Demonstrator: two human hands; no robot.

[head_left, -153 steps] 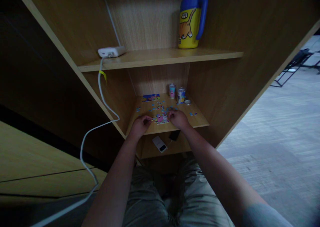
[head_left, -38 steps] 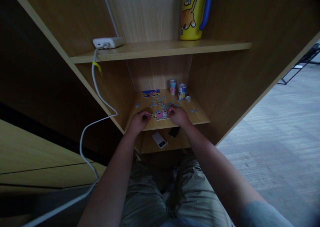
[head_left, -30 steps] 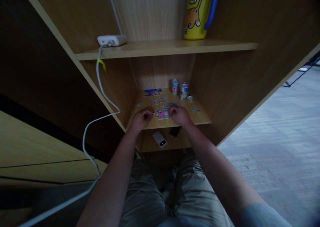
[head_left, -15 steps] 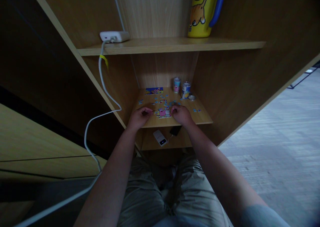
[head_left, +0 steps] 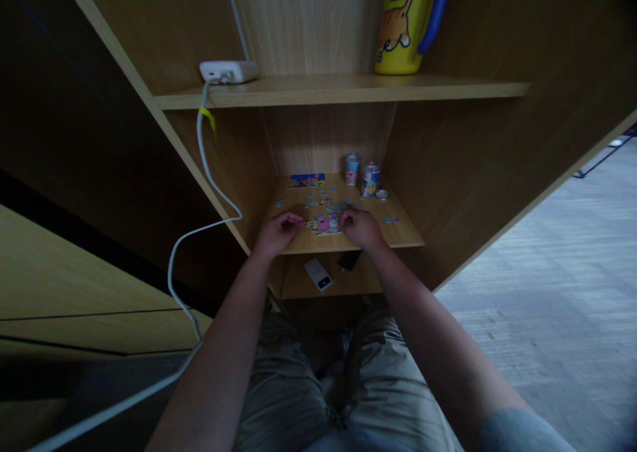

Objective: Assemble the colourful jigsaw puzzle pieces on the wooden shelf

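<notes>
Your view is dipping — left hand (head_left: 277, 233), right hand (head_left: 361, 229) likely fitting puzzle (head_left: 327, 224); both curled, hold unclear — next needing alignment.

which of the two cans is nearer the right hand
The blue-and-yellow can, beside the round lid; it stands farther forward, closer to the right hand, than the other can.

Office-like room, wooden shelving unit (head_left: 343, 92), greyish carpet-like floor (head_left: 527, 319), corded white device (head_left: 229, 72), blue-handled yellow mug (head_left: 401, 37)
</notes>
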